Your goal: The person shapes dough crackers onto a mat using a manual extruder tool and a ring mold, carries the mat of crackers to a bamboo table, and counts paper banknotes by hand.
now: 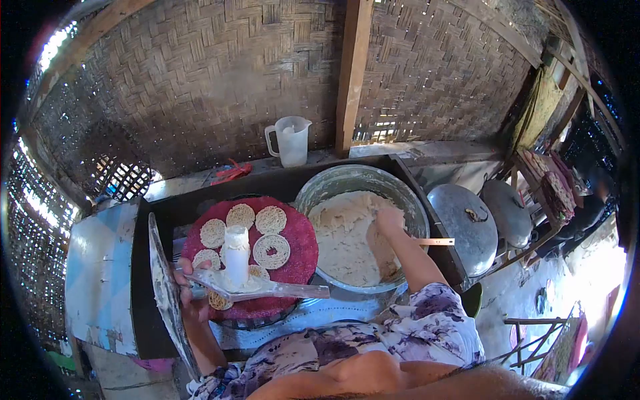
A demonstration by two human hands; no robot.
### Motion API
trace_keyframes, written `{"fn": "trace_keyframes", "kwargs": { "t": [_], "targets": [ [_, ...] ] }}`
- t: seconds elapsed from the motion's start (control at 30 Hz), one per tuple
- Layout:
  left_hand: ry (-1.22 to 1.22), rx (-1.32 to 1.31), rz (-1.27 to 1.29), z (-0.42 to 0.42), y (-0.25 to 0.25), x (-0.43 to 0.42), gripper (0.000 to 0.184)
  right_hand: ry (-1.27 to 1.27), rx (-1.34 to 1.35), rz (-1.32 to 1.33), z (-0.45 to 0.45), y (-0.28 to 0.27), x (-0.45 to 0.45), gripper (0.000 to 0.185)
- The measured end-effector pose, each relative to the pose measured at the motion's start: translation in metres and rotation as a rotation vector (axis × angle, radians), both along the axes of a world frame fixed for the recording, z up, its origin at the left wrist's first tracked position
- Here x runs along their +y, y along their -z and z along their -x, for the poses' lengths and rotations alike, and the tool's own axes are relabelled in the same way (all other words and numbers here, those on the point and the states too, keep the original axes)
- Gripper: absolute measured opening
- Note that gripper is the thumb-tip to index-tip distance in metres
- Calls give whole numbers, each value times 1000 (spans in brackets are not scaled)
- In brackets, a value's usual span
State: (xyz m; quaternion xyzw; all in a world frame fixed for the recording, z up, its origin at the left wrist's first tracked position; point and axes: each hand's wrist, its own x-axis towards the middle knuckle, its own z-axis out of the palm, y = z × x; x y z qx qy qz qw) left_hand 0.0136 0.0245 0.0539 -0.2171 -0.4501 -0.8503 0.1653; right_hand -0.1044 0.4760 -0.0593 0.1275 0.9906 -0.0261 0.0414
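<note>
A brown woven-bamboo wall (240, 73) rises behind a dark-edged counter (267, 183). On the counter's right part stands a wide, round metal basin (327, 187) holding a pale, soft mass of dough (340, 243). To its left lies a round tray covered in deep-red cloth (301, 247). A long, flat, dough-smeared board (165, 287) stands tilted at the far left. Over the red tray is a pale hand press with an upright white cylinder (237, 263) and a flat bar. The left hand (193, 298) has its grip closed on the bar's left end. The right hand (390, 220) is in the basin against the dough; its fingers are hidden, so I cannot tell its grip. Round, lacy, cream-coloured discs (271, 220) lie on the red cloth around and under the press.
</note>
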Motion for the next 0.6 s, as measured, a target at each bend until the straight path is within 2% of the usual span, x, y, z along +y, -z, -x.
{"fn": "trace_keyframes", "kwargs": {
  "t": [0.13,0.23,0.33,0.43,0.5,0.6],
  "targets": [
    [26,10,28,1,-6,8,33,-19,4,13,8,26,5,24],
    [56,29,61,-2,-16,14,36,-31,-33,30,-1,15,5,24],
    [106,59,126,-7,-33,23,39,-170,-23,86,-18,-4,25,25],
    [174,83,239,-10,-45,40,42,57,-211,636,-72,-116,7,27],
    [206,82,329,-9,-45,53,42,-168,-215,724,-91,-149,18,39],
    [201,65,522,3,-24,76,40,-471,-141,864,-111,-180,29,39]
  ]
}}
